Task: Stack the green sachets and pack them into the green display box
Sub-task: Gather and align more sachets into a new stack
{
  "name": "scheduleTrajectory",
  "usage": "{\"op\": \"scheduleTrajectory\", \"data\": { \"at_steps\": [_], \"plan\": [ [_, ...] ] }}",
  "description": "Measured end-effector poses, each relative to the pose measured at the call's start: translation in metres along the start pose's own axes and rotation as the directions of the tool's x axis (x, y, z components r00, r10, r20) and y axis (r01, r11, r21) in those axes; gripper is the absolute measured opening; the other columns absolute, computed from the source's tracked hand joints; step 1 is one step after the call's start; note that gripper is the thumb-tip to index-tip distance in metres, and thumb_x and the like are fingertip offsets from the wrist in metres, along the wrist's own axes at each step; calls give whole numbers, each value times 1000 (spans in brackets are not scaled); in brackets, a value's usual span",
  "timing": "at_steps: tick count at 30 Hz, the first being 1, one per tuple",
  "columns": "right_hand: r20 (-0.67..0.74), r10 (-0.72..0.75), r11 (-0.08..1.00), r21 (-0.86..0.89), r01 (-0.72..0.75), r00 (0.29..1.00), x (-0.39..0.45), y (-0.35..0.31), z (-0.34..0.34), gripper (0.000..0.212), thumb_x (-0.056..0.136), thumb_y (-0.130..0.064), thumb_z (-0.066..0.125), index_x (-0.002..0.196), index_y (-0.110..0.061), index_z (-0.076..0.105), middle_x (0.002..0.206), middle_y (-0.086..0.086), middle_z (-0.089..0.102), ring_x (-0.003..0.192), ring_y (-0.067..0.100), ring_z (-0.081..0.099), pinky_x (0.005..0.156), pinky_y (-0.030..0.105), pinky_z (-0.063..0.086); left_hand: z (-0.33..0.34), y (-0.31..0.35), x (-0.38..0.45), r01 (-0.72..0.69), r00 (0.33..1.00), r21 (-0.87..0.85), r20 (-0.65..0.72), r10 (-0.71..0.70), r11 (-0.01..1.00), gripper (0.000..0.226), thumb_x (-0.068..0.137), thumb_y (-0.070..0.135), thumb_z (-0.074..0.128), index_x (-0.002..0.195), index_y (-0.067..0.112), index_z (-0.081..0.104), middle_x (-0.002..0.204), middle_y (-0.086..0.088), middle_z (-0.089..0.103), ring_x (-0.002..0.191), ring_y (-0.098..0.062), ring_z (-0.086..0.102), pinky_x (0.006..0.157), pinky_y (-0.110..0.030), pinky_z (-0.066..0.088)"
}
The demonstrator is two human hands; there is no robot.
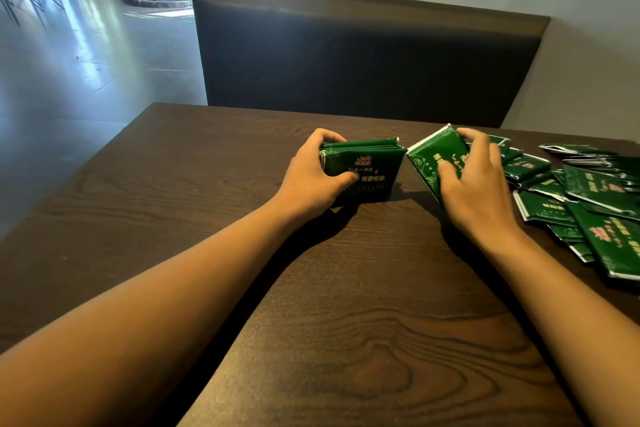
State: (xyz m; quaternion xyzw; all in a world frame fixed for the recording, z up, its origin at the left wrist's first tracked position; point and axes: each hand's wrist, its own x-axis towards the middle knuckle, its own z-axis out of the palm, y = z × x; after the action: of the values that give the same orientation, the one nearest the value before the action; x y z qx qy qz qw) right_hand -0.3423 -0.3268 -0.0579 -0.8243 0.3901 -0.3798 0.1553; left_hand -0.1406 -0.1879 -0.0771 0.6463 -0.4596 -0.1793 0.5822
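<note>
A neat stack of flat green foil sachets (pixel 367 170) is being held upright on its edge on the dark wood-grain table (pixel 311 322) by the left hand (pixel 313 180). The thumb is being pressed across the printed front face, and the other fingers are curled over the top and back, so the stack is pretty much clamped between them. How many sachets are in it can't be counted, only that several edges are showing along the top.

Just beside it, almost touching at the corner, a single tilted green sachet (pixel 434 158) is being gripped by the right hand (pixel 474 184), with fingers curled over its far edge and the thumb laid on its face. Whether it's one sachet or a couple pinched together can't be told.

Further right, a loose scattered pile of green sachets (pixel 588 204) is lying flat and overlapping on the table, roughly a dozen, though an exact count isn't possible. A dark padded booth bench (pixel 363 55) is standing behind the table.
</note>
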Motion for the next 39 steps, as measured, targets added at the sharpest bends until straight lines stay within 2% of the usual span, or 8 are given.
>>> {"op": "scheduleTrajectory", "data": {
  "at_steps": [5,9,13,17,25,32,35,39],
  "plan": [
    [-187,-100,942,299,153,977,-5,-15,-9,40,89,-7,44,129,-9,46,110,0,50,90,-2,52,75,19,46,1,1,-1,-1,1000,-10,-6,1,1000,45,86,6,80,119,22,54,120,1,65,113,-14,67,93,-36,61],
    [-267,-197,854,425,298,944,-13,-25,-10,33,84,4,43,112,-13,38,89,-11,46,76,-3,48,64,18,39,1,2,-1,1,1000,-24,10,-1,1000,42,88,10,80,118,22,54,120,0,66,112,-15,68,90,-35,63],
    [-150,-292,895,305,325,945,-20,-33,-2,31,83,-3,49,113,-10,47,98,-3,47,86,0,46,73,16,42,2,9,-4,48,999,-155,22,-45,987,35,94,30,75,120,19,54,117,-5,69,101,-19,73,77,-31,62],
    [79,-351,935,-26,354,933,-20,-29,11,29,87,-17,63,116,-22,57,117,1,45,112,21,41,92,40,37,0,15,-7,65,997,-236,62,-52,970,38,94,36,73,123,20,53,119,-6,66,100,-20,73,74,-26,60],
    [89,-341,937,-45,346,936,-20,-31,6,38,85,-31,72,121,-32,58,159,3,24,147,28,19,112,45,22,4,8,-6,-67,990,59,129,59,996,59,82,19,87,126,25,49,117,13,59,109,-3,64,86,-15,55],
    [240,-130,979,184,87,962,-20,-26,5,74,90,-13,72,147,-32,30,167,-3,3,151,15,15,115,28,23,3,5,-5,-57,989,4,136,56,998,55,84,5,77,126,25,48,121,1,62,105,-18,71,79,-28,61],
    [353,-150,972,224,72,923,-25,-31,9,85,89,-3,68,151,-37,20,168,-7,-3,138,-4,12,95,-1,17,4,4,-5,-55,984,-1,168,55,998,63,82,11,85,130,25,47,124,4,61,109,-13,70,90,-32,61],
    [445,-206,959,270,89,872,-27,-33,15,93,88,2,64,148,-49,14,168,-10,-5,138,-9,4,93,-6,14,3,4,-4,-74,985,49,161,66,996,67,79,16,89,131,22,47,125,9,60,117,-9,64,99,-30,57]
  ]
}}
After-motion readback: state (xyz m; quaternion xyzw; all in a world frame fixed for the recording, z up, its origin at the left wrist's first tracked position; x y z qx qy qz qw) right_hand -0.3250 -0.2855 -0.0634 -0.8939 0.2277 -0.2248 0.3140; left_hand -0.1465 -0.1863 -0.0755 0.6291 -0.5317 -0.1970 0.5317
